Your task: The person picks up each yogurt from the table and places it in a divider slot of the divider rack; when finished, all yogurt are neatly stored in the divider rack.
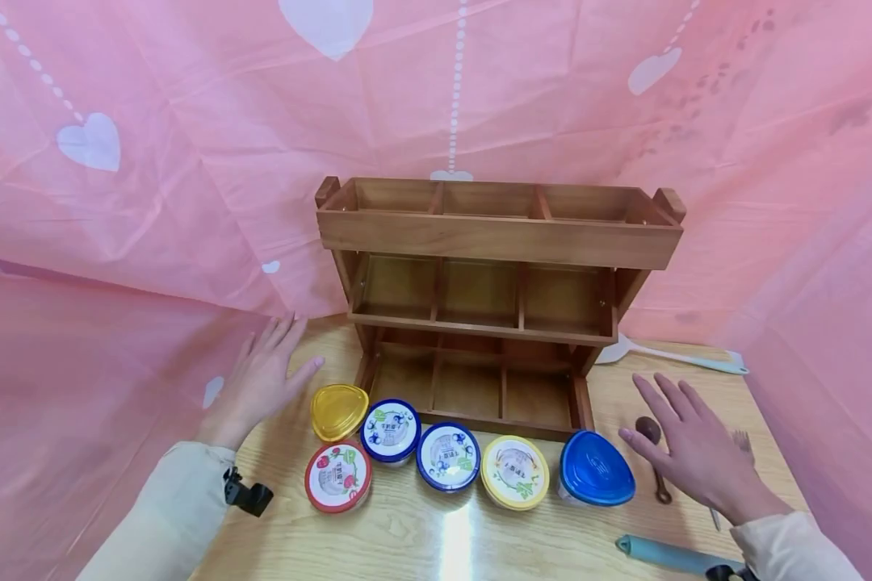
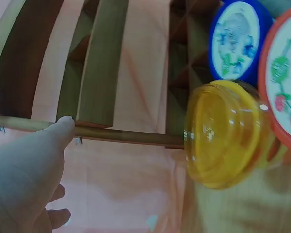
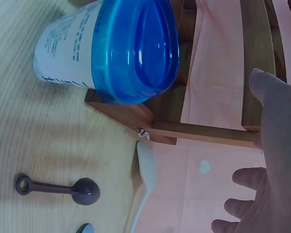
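Note:
My left hand (image 1: 262, 375) is held over the table at the left of a three-tier wooden rack (image 1: 501, 242), fingers spread and holding nothing. Nearest to it stands a tub with a clear golden lid (image 1: 339, 412), beside a red-rimmed tub (image 1: 338, 476). On the right, my right hand (image 1: 701, 448) hovers with straight fingers over a dark brown spoon (image 1: 648, 429) and a fork (image 1: 743, 442), partly hiding both. A tub with a glossy blue lid (image 3: 153, 53) stands left of that hand. All visible compartments of the rack are empty.
Two blue-rimmed tubs (image 1: 448, 457) and a yellow-rimmed tub (image 1: 515, 473) line the rack's front. A white spatula (image 1: 668, 351) lies behind right; a teal-handled utensil (image 1: 668, 553) lies at the front right. Pink cloth (image 1: 189, 202) with hearts hangs around the table.

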A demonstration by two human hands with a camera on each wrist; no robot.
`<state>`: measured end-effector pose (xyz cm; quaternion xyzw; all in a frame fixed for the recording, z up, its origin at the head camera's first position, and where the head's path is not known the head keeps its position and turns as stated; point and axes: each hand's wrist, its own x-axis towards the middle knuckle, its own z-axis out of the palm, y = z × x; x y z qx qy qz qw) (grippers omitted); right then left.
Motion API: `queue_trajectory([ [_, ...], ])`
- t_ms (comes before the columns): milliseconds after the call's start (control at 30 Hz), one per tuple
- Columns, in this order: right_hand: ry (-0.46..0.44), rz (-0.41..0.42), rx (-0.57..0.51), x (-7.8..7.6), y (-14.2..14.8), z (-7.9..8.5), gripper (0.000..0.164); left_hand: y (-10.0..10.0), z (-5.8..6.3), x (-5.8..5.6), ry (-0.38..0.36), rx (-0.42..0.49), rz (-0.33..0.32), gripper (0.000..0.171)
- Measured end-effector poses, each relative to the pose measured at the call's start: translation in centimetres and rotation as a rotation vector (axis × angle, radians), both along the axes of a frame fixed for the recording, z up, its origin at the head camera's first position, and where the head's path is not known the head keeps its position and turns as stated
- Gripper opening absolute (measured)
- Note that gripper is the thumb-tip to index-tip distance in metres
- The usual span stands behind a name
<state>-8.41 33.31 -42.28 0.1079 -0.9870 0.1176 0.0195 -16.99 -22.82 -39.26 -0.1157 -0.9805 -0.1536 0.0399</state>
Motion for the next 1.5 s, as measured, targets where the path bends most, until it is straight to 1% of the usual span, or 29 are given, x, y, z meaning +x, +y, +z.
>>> queue_trajectory([
  [67,-0.004,-0.003,-0.009,0.1,-0.1,0.0,0.086,0.1,0.0,-0.5,0.018,0.042,0.003,0.078],
  [167,0.015,0.004,-0.035,0.2,-0.2,-0.2,0.087,0.4,-0.2,-1.3,0.039,0.129,0.009,0.076],
  [267,0.034,0.013,-0.071,0.4,-0.3,-0.6,0.088,0.8,-0.5,-2.1,0.036,0.227,0.025,0.075],
  [333,0.023,0.008,-0.079,0.5,-0.5,-0.9,0.089,0.9,-0.6,-2.5,0.034,0.277,0.033,0.074],
  [433,-0.012,-0.007,-0.083,0.7,-0.7,-1.1,0.09,1.1,-0.6,-3.0,0.037,0.317,0.041,0.073],
  [533,-0.026,-0.015,-0.08,1.0,-0.9,-1.3,0.09,1.4,-0.3,-3.3,0.028,0.354,0.052,0.071],
  [633,-0.015,-0.011,-0.078,1.3,-1.1,-1.7,0.09,1.7,0.0,-3.5,0.017,0.403,0.073,0.07],
  [733,-0.002,0.0,-0.073,1.5,-1.3,-2.0,0.09,2.1,0.2,-3.9,0.032,0.485,0.087,0.066],
  [867,0.01,0.011,-0.08,1.9,-1.6,-2.5,0.089,2.8,0.5,-4.6,0.055,0.637,0.084,0.061],
  [967,0.008,0.005,-0.081,2.2,-1.8,-2.8,0.091,3.5,0.8,-5.0,0.055,0.725,0.084,0.06],
  [1100,0.008,-0.001,-0.091,2.5,-2.1,-3.3,0.093,4.4,1.0,-5.8,0.063,0.787,0.097,0.059],
  [1300,-0.015,-0.006,-0.104,2.9,-2.6,-4.0,0.093,5.3,0.7,-7.1,0.074,0.893,0.127,0.059],
  [1400,-0.008,0.0,-0.118,3.2,-2.7,-4.4,0.093,5.7,0.8,-7.4,0.071,0.939,0.138,0.059],
  [1500,-0.005,-0.003,-0.125,3.4,-3.0,-4.7,0.094,6.0,0.9,-7.7,0.053,0.961,0.145,0.058],
])
